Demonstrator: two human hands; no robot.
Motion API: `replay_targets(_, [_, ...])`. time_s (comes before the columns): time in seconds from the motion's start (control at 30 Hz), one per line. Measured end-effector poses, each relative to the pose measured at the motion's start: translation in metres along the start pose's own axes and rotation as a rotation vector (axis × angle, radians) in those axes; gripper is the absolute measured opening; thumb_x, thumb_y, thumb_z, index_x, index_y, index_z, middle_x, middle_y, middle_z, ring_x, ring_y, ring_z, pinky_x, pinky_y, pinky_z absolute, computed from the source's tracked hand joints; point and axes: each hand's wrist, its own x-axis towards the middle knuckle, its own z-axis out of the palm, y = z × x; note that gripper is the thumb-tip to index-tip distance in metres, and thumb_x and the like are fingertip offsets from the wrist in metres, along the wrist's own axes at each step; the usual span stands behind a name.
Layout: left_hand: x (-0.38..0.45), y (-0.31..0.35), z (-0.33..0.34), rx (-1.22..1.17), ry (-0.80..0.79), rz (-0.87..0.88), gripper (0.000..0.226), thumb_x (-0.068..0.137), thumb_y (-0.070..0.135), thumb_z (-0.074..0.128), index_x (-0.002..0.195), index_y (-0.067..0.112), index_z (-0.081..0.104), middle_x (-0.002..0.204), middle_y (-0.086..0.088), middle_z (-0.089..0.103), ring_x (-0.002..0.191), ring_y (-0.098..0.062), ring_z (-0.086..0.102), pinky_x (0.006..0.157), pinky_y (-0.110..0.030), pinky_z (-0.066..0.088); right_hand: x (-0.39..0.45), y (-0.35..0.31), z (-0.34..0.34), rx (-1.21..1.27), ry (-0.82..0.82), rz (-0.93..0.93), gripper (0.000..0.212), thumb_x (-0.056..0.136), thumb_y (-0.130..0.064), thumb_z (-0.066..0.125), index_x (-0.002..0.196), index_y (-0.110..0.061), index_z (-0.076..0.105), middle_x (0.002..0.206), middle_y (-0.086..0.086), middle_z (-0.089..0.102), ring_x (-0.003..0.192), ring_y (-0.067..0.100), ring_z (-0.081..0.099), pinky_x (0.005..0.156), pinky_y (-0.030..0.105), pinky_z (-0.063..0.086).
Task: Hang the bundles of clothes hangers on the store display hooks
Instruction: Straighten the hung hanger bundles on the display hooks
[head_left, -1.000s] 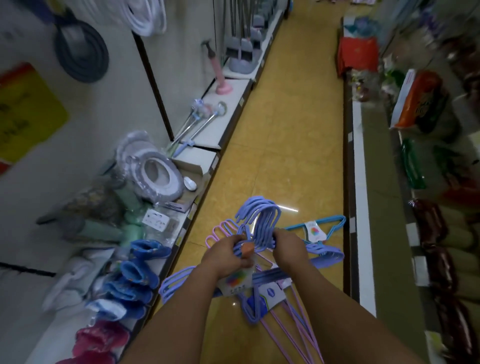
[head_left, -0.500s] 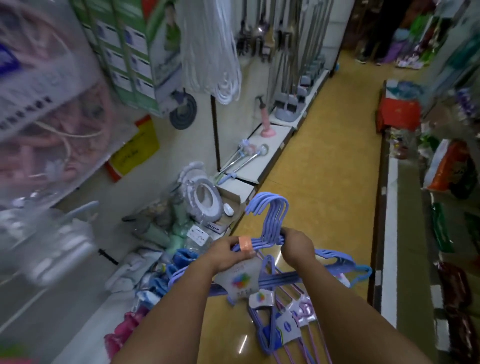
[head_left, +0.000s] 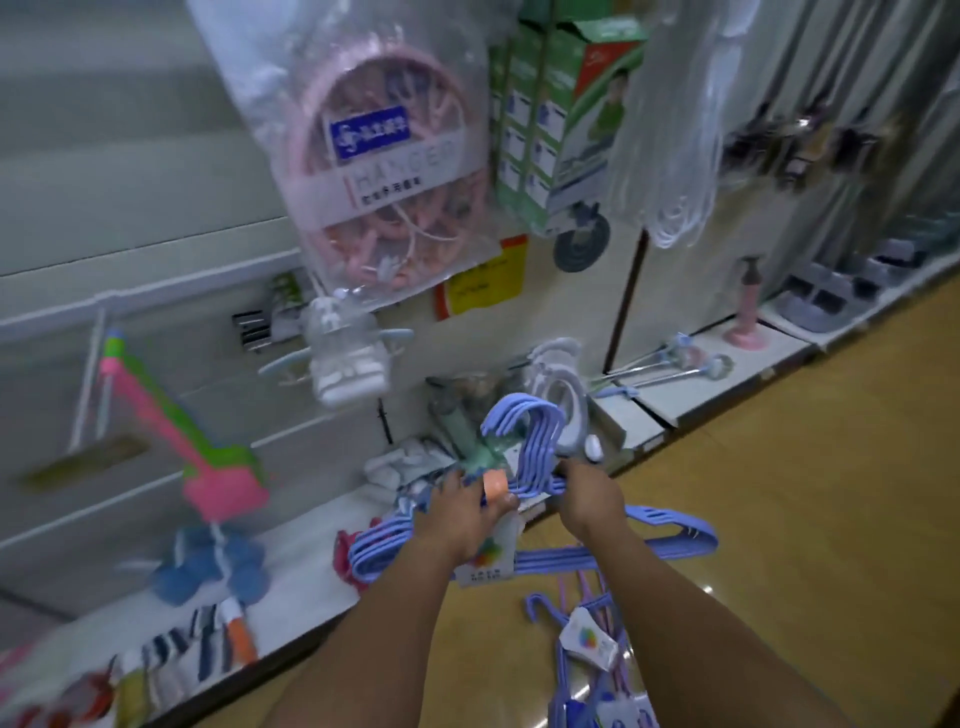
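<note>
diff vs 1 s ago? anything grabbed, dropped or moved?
The view has swung up and left from the aisle floor to the wall display, so the bagged pink hanger now shows. The blue hanger bundle rides along, hooks up, nearer the wall. Nothing was taken or let go: left hand and right hand keep gripping it below the hooks. More bundles still hang under the right arm.

Head view, down-left, near hands (head_left: 524, 499), somewhat blurred
</note>
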Motion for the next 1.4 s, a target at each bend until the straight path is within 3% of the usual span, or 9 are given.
replay_targets(0.17, [-0.046,-0.049,-0.014,-0.028,0.206,-0.067,0.057,0.092,0.06,0.042,0.132,0.02,0.044,0.131,-0.007,0.051,0.12,-0.029,0.043,0.096,-0.042,0.041,-0.018,-0.054,0.017,-0.022,-0.078,-0.128,0.031,0.094,-0.007,0.046,0.121,-0.014,0.058,0.119,0.012,0.063,0.109,0.031,0.058,0.092,0.04,0.048])
replay_targets(0.3, [-0.089,-0.092,-0.027,0.084,0.212,-0.157,0.064,0.09,0.063,0.042,0.139,0.024,0.037,0.135,-0.003,0.047,0.128,-0.025,0.037,0.106,-0.044,0.032,-0.04,-0.104,0.035,-0.003,-0.144,-0.236,0.031,0.093,-0.008,0.048,0.121,-0.014,0.061,0.119,0.013,0.064,0.108,0.032,0.06,0.089,0.04,0.049])
replay_targets(0.4, [-0.122,-0.133,-0.037,0.149,0.22,-0.252,0.055,0.096,0.051,0.041,0.145,0.027,0.03,0.14,-0.002,0.044,0.131,-0.025,0.037,0.111,-0.045,0.025,-0.06,-0.15,0.05,-0.028,-0.184,-0.345,0.035,0.092,-0.005,0.048,0.122,-0.015,0.061,0.121,0.013,0.064,0.11,0.032,0.059,0.09,0.04,0.049])
replay_targets(0.6, [-0.192,-0.21,-0.062,0.006,0.396,-0.402,0.036,0.098,0.043,0.043,0.127,0.023,0.048,0.119,-0.008,0.06,0.109,-0.031,0.057,0.083,-0.036,0.045,-0.11,-0.251,0.079,-0.106,-0.185,-0.572,0.037,0.089,-0.001,0.047,0.122,-0.012,0.058,0.12,0.014,0.064,0.111,0.031,0.059,0.088,0.036,0.047])
replay_targets(0.7, [-0.23,-0.255,-0.076,-0.032,0.463,-0.484,0.032,0.098,0.037,0.043,0.126,0.024,0.05,0.117,-0.01,0.062,0.106,-0.032,0.058,0.081,-0.034,0.044,-0.145,-0.302,0.095,-0.1,-0.182,-0.668,0.033,0.087,0.0,0.043,0.115,-0.012,0.056,0.108,0.015,0.066,0.104,0.032,0.062,0.082,0.035,0.05])
replay_targets(0.9, [-0.312,-0.349,-0.11,-0.06,0.544,-0.629,0.028,0.099,0.027,0.041,0.126,0.024,0.051,0.114,-0.011,0.064,0.103,-0.03,0.06,0.071,-0.031,0.039,-0.222,-0.403,0.137,-0.096,-0.14,-0.781,0.029,0.088,-0.003,0.046,0.111,-0.015,0.061,0.107,0.012,0.066,0.101,0.032,0.06,0.075,0.033,0.045])
replay_targets(1.2, [-0.402,-0.464,-0.123,-0.145,0.628,-0.771,0.036,0.097,0.015,0.041,0.131,0.022,0.05,0.113,-0.01,0.065,0.101,-0.03,0.06,0.075,-0.034,0.044,-0.307,-0.508,0.201,-0.128,-0.213,-0.918,0.032,0.092,-0.007,0.044,0.117,-0.02,0.059,0.113,0.008,0.065,0.103,0.031,0.061,0.069,0.031,0.042])
replay_targets(1.4, [-0.43,-0.527,-0.125,-0.18,0.659,-0.858,0.04,0.095,0.014,0.043,0.133,0.027,0.049,0.115,-0.008,0.065,0.104,-0.029,0.061,0.083,-0.037,0.048,-0.337,-0.567,0.235,-0.199,-0.217,-1.008,0.036,0.092,-0.004,0.041,0.125,-0.015,0.051,0.119,0.011,0.061,0.11,0.03,0.058,0.079,0.035,0.044])
